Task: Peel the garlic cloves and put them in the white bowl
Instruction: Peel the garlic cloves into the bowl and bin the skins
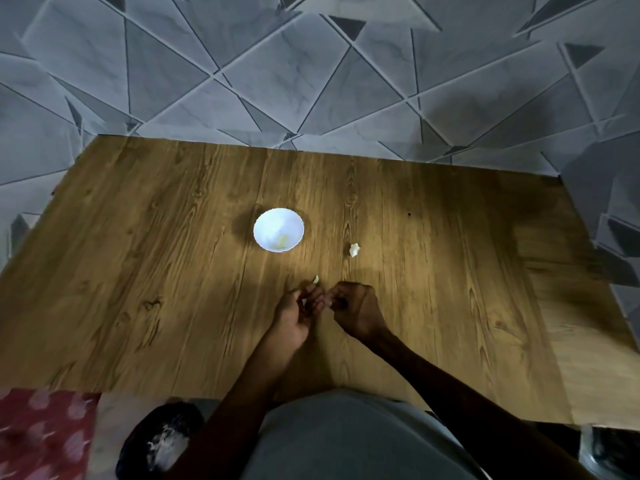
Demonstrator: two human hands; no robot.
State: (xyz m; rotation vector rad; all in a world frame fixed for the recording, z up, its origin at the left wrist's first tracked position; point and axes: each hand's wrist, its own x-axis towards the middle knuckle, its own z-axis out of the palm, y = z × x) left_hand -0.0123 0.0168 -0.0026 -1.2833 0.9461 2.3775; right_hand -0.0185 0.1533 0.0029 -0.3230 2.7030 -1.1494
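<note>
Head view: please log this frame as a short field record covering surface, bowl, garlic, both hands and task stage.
surface: wooden table
white bowl: upright, mid-table, holds one yellowish piece
loose garlic piece: on the table, right of the bowl, apart from it
left hand: fingers curled, pale clove seemingly pinched at their tips
right hand: fingers curled, close to the left hand; contents unclear
stage: peeling under way
</note>
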